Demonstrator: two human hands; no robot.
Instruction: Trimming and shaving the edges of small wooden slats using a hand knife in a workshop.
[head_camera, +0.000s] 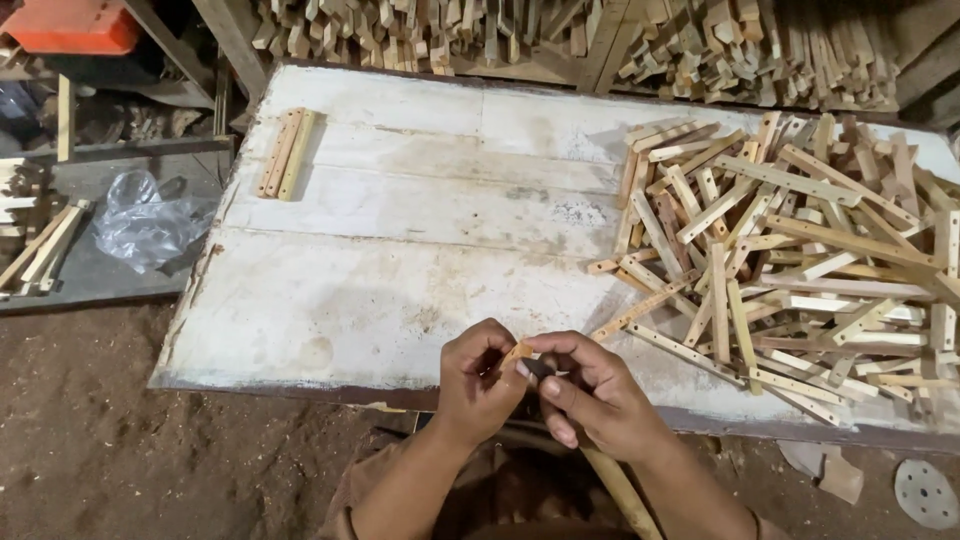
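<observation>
Both hands' fingers (520, 368) pinch a small wooden piece (517, 352) at the surface (400, 290) edge; slat pile (790, 270) right, bare board ahead.

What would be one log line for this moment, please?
left hand: pinches small wood piece | right hand: touches it | slat pile: right | white board

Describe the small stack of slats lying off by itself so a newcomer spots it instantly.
Start at the white worn tabletop. The big jumbled pile of wooden slats covers its right side; look to the far left corner instead. There, the small stack lies neatly aligned, alone, holes along its edge.
</observation>
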